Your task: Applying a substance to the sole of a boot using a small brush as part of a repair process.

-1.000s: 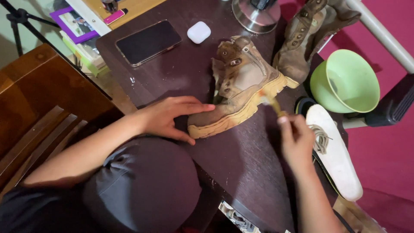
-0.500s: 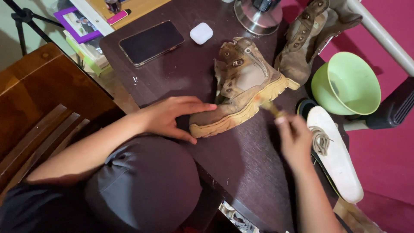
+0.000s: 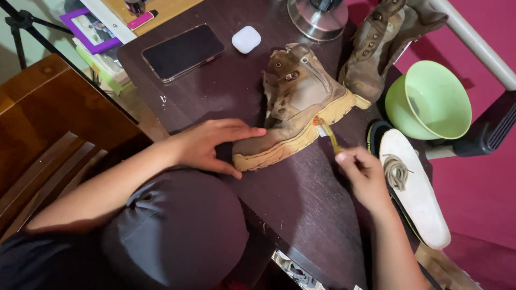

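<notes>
white case (image 3: pixel 246 39) beside black phone (image 3: pixel 183 51)

Dark brown wooden table (image 3: pixel 301 204), top worn and slightly glossy. Lying directly on it: tan boot (image 3: pixel 295 107) on its side near the middle, sole toward the near edge; second boot (image 3: pixel 376 48) at the far right edge, just beside the first. Black phone (image 3: pixel 183 52) face up at the far left, small white case (image 3: pixel 246 39) near it. Round metal base (image 3: pixel 317 19) at the far edge. White insole (image 3: pixel 416 188) with a coiled lace (image 3: pixel 396 171) overhangs the right side.
</notes>
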